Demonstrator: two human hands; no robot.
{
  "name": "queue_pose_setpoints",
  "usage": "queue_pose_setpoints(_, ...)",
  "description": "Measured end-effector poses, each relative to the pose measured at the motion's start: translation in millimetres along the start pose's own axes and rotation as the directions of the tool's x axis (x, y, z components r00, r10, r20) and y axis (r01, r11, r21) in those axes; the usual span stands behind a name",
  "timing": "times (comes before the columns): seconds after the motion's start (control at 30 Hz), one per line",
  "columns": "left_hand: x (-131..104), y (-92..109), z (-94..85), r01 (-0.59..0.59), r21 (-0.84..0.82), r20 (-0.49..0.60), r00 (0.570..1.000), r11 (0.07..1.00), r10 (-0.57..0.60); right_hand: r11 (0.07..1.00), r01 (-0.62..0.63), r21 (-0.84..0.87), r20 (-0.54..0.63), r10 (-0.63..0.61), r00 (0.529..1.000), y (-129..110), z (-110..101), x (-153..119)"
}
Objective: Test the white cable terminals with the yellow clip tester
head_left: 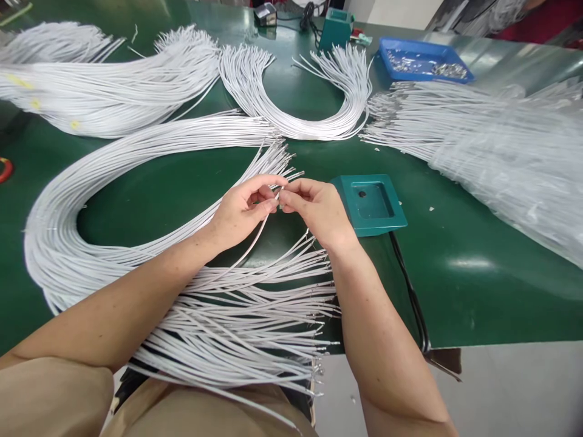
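wires (50, 230): smth plast. | tabletop (478, 303): glossy | tray (405, 75): plast. | sleeve (59, 394): matt cloth

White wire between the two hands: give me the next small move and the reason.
Probably hold the white wire steady with the left hand and ease the right hand slightly aside to check the contact: the left pinches the wire, the right's closed grip meets it, and fingers mostly hide that spot.

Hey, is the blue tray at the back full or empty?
Partly full: in the blue tray, small shiny pieces lie thickest toward the right, with bare blue bottom showing.
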State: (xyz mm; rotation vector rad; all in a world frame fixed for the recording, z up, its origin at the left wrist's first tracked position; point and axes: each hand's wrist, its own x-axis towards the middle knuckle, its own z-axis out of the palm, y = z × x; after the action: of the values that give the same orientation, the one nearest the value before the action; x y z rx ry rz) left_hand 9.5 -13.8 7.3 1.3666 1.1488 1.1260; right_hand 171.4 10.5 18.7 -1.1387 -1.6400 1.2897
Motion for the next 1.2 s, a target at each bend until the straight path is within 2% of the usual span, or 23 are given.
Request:
queue_pose_setpoints(0.07, 1, 2, -0.2, 0.166, -0.234, 0.031, 0.986, 0.958, -0.164, 0.962, 0.112, -0.250, -0.042, -0.126, 0.991, 4, 1, 0)
queue_pose_setpoints(0.1, 2, 4, -0.7, 0.266, -0.357, 0.067, 0.964, 0.896, -0.259, 0.898, 0.187, -0.399, -0.047, -0.224, 0.974, 6, 2, 0)
queue_pose_setpoints(0.17, 4, 8, -2.3, 0.439, -0.550, 0.160, 0.890, 0.711, -0.426, 0.698, 0.323, -0.639, 0.022, -0.404, 0.915, 9, 4, 1)
queue_pose_setpoints(0.23, 7, 10, -4.2, 0.533, -0.653, 0.247, 0.821, 0.537, -0.515, 0.517, 0.404, -0.755, 0.136, -0.478, 0.868, 10, 4, 0)
queue_pose_setpoints(0.27, 8, 10, -5.1, 0.552, -0.678, 0.271, 0.801, 0.485, -0.533, 0.457, 0.419, -0.785, 0.178, -0.481, 0.858, 10, 3, 0)
queue_pose_setpoints(0.3, 10, 10, -5.9, 0.554, -0.685, 0.272, 0.797, 0.473, -0.540, 0.414, 0.419, -0.808, 0.203, -0.471, 0.858, 9, 2, -1)
queue_pose_setpoints(0.37, 11, 6, -7.0, 0.521, -0.638, 0.209, 0.826, 0.567, -0.524, 0.359, 0.376, -0.854, 0.201, -0.440, 0.875, 6, -1, -3)
queue_pose_setpoints(0.47, 12, -3, -7.1, 0.400, -0.422, 0.048, 0.906, 0.813, -0.420, 0.312, 0.260, -0.914, 0.133, -0.374, 0.918, 3, -10, -6)
queue_pose_setpoints(0.57, 11, -9, -5.8, 0.303, -0.196, -0.020, 0.950, 0.932, -0.313, 0.306, 0.215, -0.927, 0.128, -0.279, 0.952, 3, -19, -6)
queue_pose_setpoints(0.7, 9, -14, -3.8, 0.234, -0.038, -0.025, 0.972, 0.971, -0.235, 0.339, 0.249, -0.907, 0.177, -0.229, 0.957, 3, -27, -6)
queue_pose_setpoints(0.8, 9, -15, -3.2, 0.219, 0.027, -0.015, 0.976, 0.975, -0.219, 0.344, 0.256, -0.903, 0.184, -0.229, 0.956, 2, -28, -6)
queue_pose_setpoints(1.0, 9, -19, -1.7, 0.215, 0.103, -0.016, 0.977, 0.971, -0.215, 0.353, 0.183, -0.918, 0.105, -0.229, 0.968, 5, -26, -4)
queue_pose_setpoints(1.2, 9, -23, -0.2, 0.189, 0.210, -0.006, 0.981, 0.959, -0.192, 0.372, 0.167, -0.913, 0.083, -0.232, 0.969, 7, -28, -4)
